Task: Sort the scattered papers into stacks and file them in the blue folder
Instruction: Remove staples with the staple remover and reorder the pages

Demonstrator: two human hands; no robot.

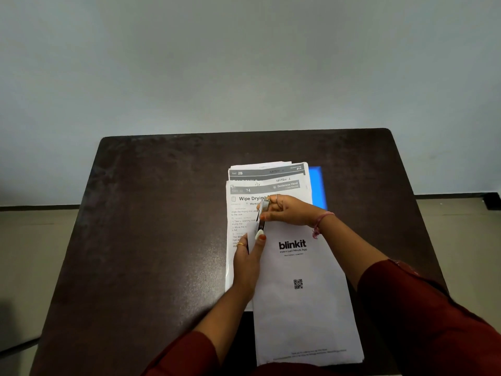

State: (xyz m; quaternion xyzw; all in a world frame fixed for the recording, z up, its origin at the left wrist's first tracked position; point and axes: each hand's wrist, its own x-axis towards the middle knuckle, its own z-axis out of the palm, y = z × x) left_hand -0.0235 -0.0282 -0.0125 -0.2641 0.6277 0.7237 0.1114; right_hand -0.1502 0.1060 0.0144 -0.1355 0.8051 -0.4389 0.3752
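A white "blinkit" paper stack (pixel 301 294) lies near the table's front edge, partly over a pile of printed task sheets (pixel 268 180). My right hand (pixel 290 210) grips a small stapler (pixel 261 221) clamped on the blinkit stack's top left corner. My left hand (pixel 248 261) holds that stack's left edge, thumb up by the stapler's lower end. A blue folder (pixel 317 185) peeks out from under the sheets at the right; most of it is hidden.
The dark brown table (pixel 151 240) carries everything. A pale wall rises behind its far edge, and floor shows on both sides. A dark object (pixel 492 200) sits on the floor at the far right.
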